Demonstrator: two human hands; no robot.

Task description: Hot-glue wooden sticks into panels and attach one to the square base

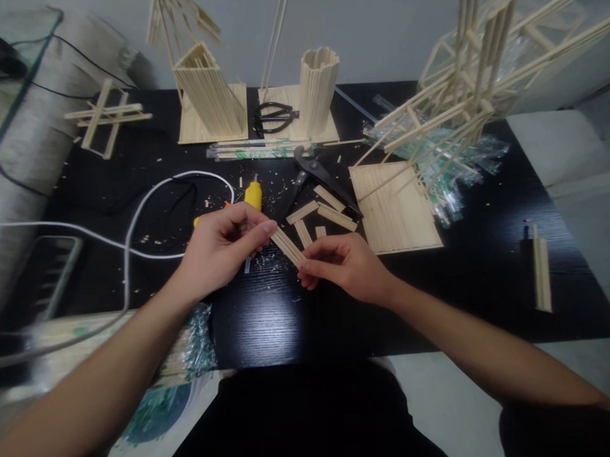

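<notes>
Between both hands, above the black table, I hold a short strip of joined wooden sticks (pixel 287 246), slanting down to the right. My left hand (pixel 225 244) pinches its upper end between thumb and fingers. At the lower end, my right hand (pixel 339 266) grips it the same way. Just behind lie several similar short stick pieces (pixel 336 217) in a loose group. A yellow glue gun (pixel 253 194) rests beyond my left hand, partly covered by it. Black-handled pliers (pixel 316 171) lie open past the loose pieces.
Stick towers on wooden bases (pixel 213 98) (pixel 319 88) stand at the back. A flat stick panel (pixel 397 208) and a tall stick frame (pixel 460 96) are to the right. A white cable (pixel 127 255) loops at left. Bagged sticks (pixel 113 335) lie front left. Shavings dot the black table (pixel 268 330).
</notes>
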